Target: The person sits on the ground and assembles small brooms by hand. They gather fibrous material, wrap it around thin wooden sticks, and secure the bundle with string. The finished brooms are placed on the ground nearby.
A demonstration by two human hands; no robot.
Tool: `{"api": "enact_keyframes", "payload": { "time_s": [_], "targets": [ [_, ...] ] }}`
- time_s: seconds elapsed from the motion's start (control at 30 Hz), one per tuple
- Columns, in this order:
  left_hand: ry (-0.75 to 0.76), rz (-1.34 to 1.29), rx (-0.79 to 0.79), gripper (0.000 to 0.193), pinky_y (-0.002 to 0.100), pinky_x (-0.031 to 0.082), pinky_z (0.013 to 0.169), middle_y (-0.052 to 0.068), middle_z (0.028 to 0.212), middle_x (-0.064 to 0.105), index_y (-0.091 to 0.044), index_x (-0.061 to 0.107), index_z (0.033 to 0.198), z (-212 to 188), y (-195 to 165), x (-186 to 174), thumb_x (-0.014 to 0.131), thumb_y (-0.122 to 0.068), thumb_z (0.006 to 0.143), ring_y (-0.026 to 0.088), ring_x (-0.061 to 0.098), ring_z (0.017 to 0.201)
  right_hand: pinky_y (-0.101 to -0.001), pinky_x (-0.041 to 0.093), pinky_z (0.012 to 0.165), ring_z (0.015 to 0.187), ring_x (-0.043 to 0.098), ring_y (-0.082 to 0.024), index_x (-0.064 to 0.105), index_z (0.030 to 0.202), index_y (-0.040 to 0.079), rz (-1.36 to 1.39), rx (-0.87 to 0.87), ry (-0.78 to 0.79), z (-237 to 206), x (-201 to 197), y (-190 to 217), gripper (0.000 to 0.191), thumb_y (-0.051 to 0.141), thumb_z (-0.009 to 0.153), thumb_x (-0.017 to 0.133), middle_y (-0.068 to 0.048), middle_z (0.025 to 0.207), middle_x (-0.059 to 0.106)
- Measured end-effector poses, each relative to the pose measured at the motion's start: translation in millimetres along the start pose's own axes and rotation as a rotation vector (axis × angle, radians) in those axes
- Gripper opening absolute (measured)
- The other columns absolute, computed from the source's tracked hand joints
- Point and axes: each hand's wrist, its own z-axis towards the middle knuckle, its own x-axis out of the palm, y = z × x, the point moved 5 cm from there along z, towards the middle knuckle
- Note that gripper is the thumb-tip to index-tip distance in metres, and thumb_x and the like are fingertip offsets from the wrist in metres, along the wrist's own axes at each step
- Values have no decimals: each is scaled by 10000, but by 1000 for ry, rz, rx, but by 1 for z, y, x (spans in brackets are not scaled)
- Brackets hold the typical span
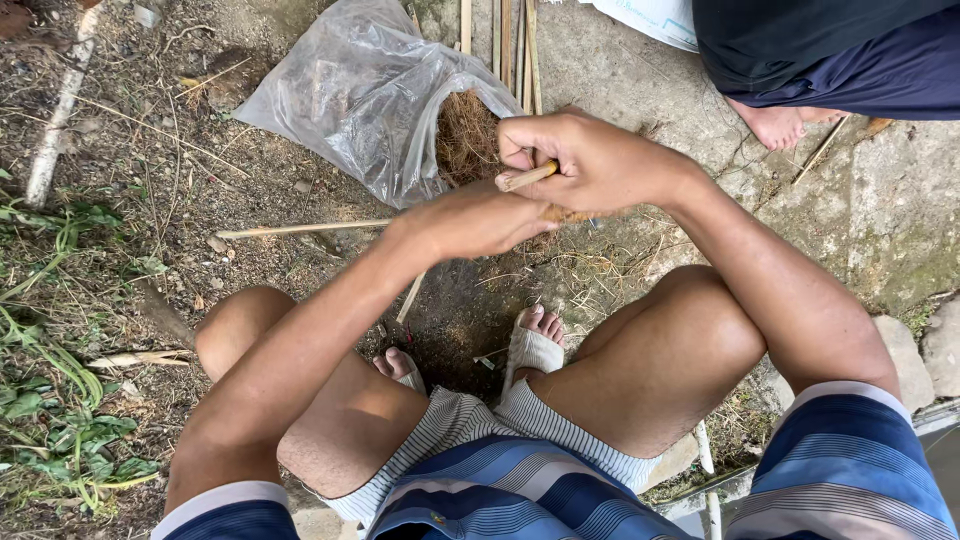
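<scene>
Your left hand (480, 222) is closed around a tuft of brown fibre (566, 213) just above your knees, your right hand (590, 160) pinches a thin bamboo stick (530, 177) against it, and beyond lie a clear plastic bag (360, 95) of fibre and another person's bare foot (780, 124)

Outdoor yard work spot on bare ground.

Packed dirt (300, 260) meets cracked concrete paving (880, 200), with weeds (60, 400) at the edge, split bamboo sticks (505, 45) lying about, and a clear plastic bag (350, 95) of brown fibre.
</scene>
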Motion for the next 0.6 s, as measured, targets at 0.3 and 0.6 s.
{"api": "enact_keyframes", "payload": {
  "time_s": [0.3, 0.6],
  "targets": [
    [-182, 308, 111, 221, 373, 444, 379, 59, 504, 519, 17, 599, 861, -10, -28, -9, 607, -149, 1006, 176, 532, 400, -292, 342, 574, 614, 344, -88, 484, 844, 86, 137, 125, -24, -7, 0, -39, 255, 73, 1001, 684, 49, 667, 366],
    [-279, 128, -159, 373, 319, 445, 328, 100, 569, 604, 147, 493, 1220, -9, -20, -24, 596, -145, 1012, 178, 570, 386, -241, 473, 597, 651, 484, -57, 505, 865, 63, 474, 362, -73, -4, 17, -102, 243, 158, 1057, 622, 25, 737, 483]
  ]
}}
